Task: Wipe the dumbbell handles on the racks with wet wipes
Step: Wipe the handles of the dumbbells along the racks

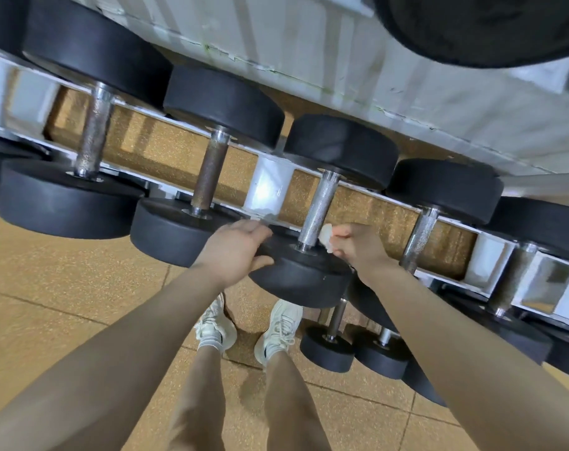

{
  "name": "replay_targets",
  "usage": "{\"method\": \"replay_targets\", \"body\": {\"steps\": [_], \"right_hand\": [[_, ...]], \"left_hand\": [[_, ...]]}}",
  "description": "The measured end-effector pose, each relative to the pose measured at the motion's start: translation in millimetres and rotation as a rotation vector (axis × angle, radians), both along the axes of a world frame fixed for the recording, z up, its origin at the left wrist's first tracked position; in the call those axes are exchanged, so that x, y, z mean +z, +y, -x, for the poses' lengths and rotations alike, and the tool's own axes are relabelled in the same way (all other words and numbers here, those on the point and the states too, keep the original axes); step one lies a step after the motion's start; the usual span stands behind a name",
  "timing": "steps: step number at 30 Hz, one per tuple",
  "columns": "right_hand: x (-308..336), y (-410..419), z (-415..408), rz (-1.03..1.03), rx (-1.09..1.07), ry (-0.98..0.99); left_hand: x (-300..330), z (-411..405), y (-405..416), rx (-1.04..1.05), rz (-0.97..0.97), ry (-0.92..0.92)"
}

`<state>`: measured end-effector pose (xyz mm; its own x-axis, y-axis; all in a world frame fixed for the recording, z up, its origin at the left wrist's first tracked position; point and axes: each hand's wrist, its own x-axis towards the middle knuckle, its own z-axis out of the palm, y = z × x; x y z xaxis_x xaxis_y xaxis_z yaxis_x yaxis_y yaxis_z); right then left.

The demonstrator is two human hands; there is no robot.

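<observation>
Both forearms are filling the bottom of the head view, reaching up toward the rack. Legs and white sneakers are standing on the tan floor just below.

Left hand is resting on the near black weight of the middle dumbbell, fingers mostly straight, thumb hooking under the edge; looks like it's steadying the dumbbell. Right hand is pinching a small balled white wipe between curled fingers and pressing it against the lower right side of the silver handle, right by the collar.

Progress, judging from this frame only:
- Wiping is happening on this one handle, at its near end; can't tell whether the upper stretch is done.
- Two handles to the left are looking rusty and dull, the one to the right speckled. No way to tell wiped from unwiped.
- More dumbbells are sitting on a lower tier, right of the feet.

Judgement: early to mid task, plenty of handles left on both tiers. Wipe is looking small and crumpled, so it may need swapping soon.
</observation>
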<state>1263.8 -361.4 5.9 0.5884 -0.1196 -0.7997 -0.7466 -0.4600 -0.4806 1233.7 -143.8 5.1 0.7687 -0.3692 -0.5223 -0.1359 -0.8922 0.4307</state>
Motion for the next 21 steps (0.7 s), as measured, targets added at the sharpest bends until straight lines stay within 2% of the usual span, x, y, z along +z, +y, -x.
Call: {"method": "replay_targets", "body": {"steps": [2, 4, 6, 10, 12, 16, 21], "right_hand": [[19.2, 8.4, -5.7, -0.034, -0.164, 0.038], [41.9, 21.6, -9.2, -0.045, -0.191, 0.095], [68.4, 41.1, -8.8, -0.139, -0.210, 0.140], [100.2, 85.6, -1.3, -0.324, -0.303, 0.115], [105.3, 116.1, 2.3, -0.373, -0.313, 0.116], [92.4, 174.3, 11.3, -0.215, -0.300, 0.070], [64.0, 223.5, 10.3, -0.035, -0.360, -0.044]], "left_hand": [[20.9, 10.3, 11.2, 0.030, 0.016, -0.033], [48.5, 17.5, 31.8, 0.073, 0.031, -0.030], [73.4, 22.7, 59.1, 0.104, 0.004, -0.027], [101.5, 21.4, 109.8, 0.257, 0.028, 0.049], [102.8, 15.6, 133.9, 0.227, 0.018, 0.103], [90.1, 4.6, 183.7, 0.123, -0.009, 0.200], [65.4, -16.9, 230.6, -0.051, -0.039, 0.201]]}}
